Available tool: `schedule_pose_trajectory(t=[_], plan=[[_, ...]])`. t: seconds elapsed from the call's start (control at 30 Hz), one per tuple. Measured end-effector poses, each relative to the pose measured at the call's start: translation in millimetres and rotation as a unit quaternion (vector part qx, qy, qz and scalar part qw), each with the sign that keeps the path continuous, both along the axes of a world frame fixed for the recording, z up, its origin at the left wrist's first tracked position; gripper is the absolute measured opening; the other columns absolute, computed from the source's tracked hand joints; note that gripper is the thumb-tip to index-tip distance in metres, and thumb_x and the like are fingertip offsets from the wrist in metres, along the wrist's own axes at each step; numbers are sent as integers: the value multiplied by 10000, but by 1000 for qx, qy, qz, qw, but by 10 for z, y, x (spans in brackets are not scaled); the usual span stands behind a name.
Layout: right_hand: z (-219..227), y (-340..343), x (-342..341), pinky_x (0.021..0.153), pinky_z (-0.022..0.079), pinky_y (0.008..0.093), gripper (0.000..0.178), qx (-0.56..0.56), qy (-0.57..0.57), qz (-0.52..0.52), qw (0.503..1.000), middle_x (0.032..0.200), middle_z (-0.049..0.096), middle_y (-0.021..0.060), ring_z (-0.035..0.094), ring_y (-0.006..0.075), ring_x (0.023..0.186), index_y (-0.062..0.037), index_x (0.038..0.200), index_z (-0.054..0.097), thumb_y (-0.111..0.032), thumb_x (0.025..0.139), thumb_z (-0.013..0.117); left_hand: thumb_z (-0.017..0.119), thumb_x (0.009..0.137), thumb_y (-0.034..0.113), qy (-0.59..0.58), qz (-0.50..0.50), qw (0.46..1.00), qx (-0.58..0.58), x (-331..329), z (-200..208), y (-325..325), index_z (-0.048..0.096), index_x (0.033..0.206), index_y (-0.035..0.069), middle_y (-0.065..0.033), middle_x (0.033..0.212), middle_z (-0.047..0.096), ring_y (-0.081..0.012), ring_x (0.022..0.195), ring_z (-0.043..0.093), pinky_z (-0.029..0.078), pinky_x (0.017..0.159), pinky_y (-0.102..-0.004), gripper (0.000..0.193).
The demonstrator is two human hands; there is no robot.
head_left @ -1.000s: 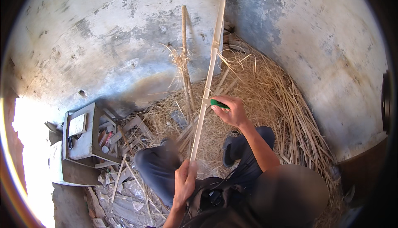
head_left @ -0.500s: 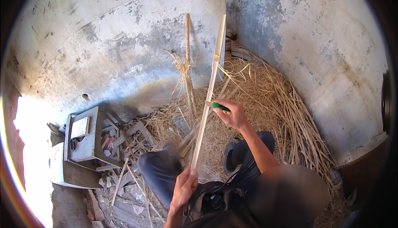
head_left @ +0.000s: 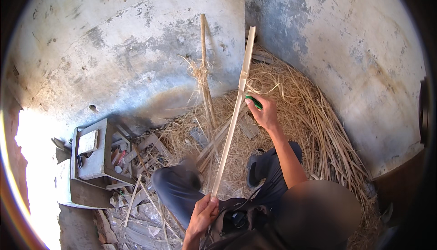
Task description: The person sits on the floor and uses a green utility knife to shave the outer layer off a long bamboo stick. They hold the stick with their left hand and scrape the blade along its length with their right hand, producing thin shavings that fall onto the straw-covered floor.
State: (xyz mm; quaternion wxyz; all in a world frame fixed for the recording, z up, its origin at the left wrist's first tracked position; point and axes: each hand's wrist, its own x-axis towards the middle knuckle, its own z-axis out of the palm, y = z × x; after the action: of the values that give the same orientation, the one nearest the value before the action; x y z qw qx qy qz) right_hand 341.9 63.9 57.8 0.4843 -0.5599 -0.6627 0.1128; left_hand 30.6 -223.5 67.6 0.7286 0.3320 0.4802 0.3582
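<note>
A long split strip of bamboo (head_left: 231, 134) slants up and away from my lap, with a raised node and a curl of shaving (head_left: 271, 89) partway along it. My left hand (head_left: 203, 213) is closed round its near end. In my right hand (head_left: 265, 113) is a green-handled knife (head_left: 254, 101), held against the strip's right edge just below the node. The blade is mostly hidden by the bamboo and my fingers.
An upright pole (head_left: 203, 45) with frayed shavings leans on the peeling wall (head_left: 136, 36). Shavings and strips (head_left: 327, 127) heap to the right. At the left stands a wooden stool (head_left: 93, 152) beside scrap wood; bright light enters behind it.
My right hand and the knife have slid up and away along the strip to just under the node. The strip's far end has shifted slightly right and lower; my left hand is a little lower.
</note>
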Motion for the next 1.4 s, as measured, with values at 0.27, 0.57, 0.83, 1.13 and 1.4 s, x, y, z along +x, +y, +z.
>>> schedule_pose_trajectory(t=[0.27,0.57,0.83,1.13,1.4], plan=[[21,39,-64,469,332,317,453,122,69,7,990,625,515,-30,435,82,500,-20,1058,795,-444,1088,637,521,1167,303,-34,-8,999,-16,-15,-29,-26,538,955,89,83,695,402,-26,570,316,245,511,-231,302],[-27,-140,-94,489,285,223,470,-68,373,123,917,691,436,-70,345,22,543,-14,1274,703,-433,1142,533,530,1159,295,52,-13,998,43,52,-224,146,555,885,81,80,695,435,-34,619,352,280,542,-249,349],[16,-276,-260,465,293,229,317,-127,406,195,883,705,569,-33,379,14,508,-23,1272,701,-275,1081,675,643,1084,280,320,33,927,192,168,-298,304,550,865,-23,-136,635,512,-136,643,464,446,595,-380,386],[-27,-323,-413,560,446,226,231,-142,410,222,873,896,743,51,680,81,723,-19,1149,727,-196,1011,781,712,1022,226,392,10,885,252,52,-29,370,633,1133,-5,-240,904,696,-420,789,684,545,735,-449,268],[-51,-457,-586,831,616,300,241,-146,363,274,879,1003,786,110,769,160,934,15,1143,726,-137,976,810,696,1041,216,393,62,841,367,359,208,887,608,1297,-4,-212,995,705,-391,847,714,542,738,-478,349]])
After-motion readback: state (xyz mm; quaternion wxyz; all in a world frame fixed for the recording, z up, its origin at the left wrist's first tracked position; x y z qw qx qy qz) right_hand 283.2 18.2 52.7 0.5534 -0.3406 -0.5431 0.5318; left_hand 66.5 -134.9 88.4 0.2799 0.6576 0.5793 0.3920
